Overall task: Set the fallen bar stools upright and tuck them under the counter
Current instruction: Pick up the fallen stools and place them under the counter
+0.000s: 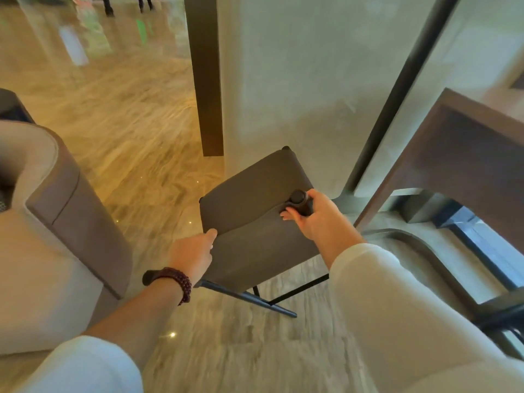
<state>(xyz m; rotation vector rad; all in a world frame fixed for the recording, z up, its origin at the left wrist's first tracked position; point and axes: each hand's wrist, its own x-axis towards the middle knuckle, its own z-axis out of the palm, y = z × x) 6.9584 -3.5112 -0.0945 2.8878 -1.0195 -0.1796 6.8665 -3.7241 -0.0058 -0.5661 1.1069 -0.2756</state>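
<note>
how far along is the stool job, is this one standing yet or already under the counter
Done: the bar stool looks lifted off the floor, though tilted. In hand: the left hand holds the seat's near-left edge, and the right hand is closed on a round dark knob at its right side. Left: level it and slide it under the wooden counter to the right. No other fallen stool is clearly in view.

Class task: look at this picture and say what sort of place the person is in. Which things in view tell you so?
Probably a hotel or office lobby with a bar area: a wide polished stone floor, a bar stool beside a high wooden counter, and an upholstered armchair.
</note>
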